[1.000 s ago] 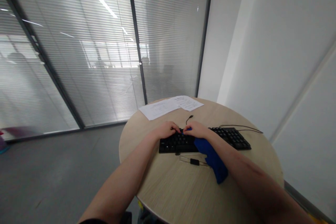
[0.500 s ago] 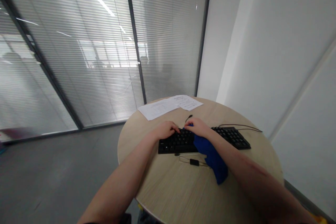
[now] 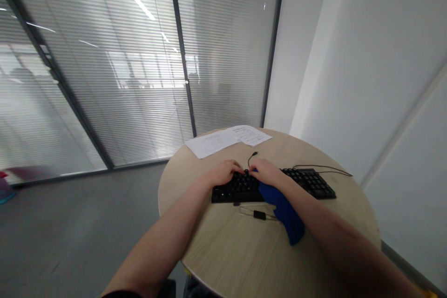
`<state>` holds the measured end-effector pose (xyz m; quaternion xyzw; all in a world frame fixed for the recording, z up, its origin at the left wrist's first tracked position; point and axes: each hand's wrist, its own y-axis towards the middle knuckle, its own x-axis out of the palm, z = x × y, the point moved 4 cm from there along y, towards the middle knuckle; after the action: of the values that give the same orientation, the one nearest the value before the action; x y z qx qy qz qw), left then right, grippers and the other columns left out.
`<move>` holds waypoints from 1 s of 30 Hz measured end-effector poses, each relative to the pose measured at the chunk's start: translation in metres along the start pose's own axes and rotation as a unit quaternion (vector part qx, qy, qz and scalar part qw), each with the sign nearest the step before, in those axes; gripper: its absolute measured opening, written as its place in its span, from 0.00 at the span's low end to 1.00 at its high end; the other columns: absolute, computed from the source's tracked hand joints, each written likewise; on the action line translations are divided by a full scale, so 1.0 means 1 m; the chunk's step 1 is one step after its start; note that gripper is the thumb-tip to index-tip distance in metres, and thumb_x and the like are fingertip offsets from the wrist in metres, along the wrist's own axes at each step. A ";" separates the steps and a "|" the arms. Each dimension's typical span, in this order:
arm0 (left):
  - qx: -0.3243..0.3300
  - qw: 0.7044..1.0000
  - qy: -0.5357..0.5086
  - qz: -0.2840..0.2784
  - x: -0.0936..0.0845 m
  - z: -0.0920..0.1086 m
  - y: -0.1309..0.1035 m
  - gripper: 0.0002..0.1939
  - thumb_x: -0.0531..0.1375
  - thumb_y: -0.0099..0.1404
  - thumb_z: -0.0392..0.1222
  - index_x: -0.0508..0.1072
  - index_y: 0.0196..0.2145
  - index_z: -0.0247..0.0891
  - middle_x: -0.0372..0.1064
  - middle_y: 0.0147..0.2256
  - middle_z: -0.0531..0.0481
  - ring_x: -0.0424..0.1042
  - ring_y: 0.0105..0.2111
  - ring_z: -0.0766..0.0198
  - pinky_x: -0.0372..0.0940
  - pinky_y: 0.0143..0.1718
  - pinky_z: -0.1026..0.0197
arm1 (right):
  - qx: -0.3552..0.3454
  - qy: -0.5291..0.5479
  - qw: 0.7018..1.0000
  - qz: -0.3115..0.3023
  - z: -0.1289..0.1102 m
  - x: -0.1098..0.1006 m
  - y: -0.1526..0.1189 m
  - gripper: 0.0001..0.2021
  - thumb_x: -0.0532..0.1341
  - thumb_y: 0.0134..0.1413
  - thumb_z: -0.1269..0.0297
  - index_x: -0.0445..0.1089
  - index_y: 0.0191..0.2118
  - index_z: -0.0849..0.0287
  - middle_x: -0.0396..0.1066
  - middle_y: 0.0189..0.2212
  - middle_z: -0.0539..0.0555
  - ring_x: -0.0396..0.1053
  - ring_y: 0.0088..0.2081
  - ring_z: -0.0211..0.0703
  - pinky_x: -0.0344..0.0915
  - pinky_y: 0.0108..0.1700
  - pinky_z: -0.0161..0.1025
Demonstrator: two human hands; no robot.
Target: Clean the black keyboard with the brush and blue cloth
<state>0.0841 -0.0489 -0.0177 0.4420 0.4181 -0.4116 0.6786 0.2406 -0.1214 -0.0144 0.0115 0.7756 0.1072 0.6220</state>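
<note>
A black keyboard (image 3: 240,191) lies across the round table, partly hidden by my hands. My left hand (image 3: 226,172) rests over its upper left part, fingers bent and close together; whatever its fingertips hold is too small to make out. My right hand (image 3: 267,172) is beside it over the middle keys, pinching a blue cloth (image 3: 284,212). The cloth runs under my palm and wrist and hangs over the keyboard's front edge onto the table. Just in front lies a wire-looped tool with a black middle (image 3: 259,215), like a keycap puller, partly under the cloth.
Printed papers (image 3: 216,142) lie at the table's (image 3: 237,256) far side. The keyboard cable (image 3: 331,168) loops at the right, and a cable end (image 3: 254,154) shows behind my hands. A small dark piece (image 3: 236,204) sits at the keyboard's front edge. Blinds and a white wall stand behind.
My left hand has shifted slightly right, its fingertips now close to those of my right hand. The right hand stays nearly in place with the cloth. The view has turned slightly left.
</note>
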 end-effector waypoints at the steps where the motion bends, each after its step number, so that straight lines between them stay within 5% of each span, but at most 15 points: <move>1: 0.000 1.000 -0.002 -0.002 0.000 0.001 0.000 0.30 0.51 0.55 0.23 0.80 0.47 0.46 0.73 0.48 0.50 0.71 0.48 0.62 0.61 0.55 0.59 | 0.002 -0.007 1.000 0.000 -0.001 0.000 0.000 0.08 0.61 0.57 0.65 0.79 0.37 0.58 0.78 0.38 0.58 0.72 0.42 0.48 0.62 0.44 0.36; 30: -0.045 0.999 -0.011 -0.020 0.005 -0.004 0.002 0.31 0.51 0.53 0.23 0.80 0.47 0.47 0.76 0.48 0.53 0.72 0.47 0.63 0.62 0.54 0.61 | 0.019 -0.033 0.999 -0.027 -0.008 -0.004 -0.001 0.09 0.60 0.57 0.65 0.80 0.36 0.56 0.78 0.38 0.58 0.73 0.42 0.48 0.63 0.44 0.36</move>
<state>0.0867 -0.0459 -0.0228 0.3981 0.4376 -0.4103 0.6940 0.2335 -0.1238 -0.0093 0.0056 0.7567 0.0750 0.6494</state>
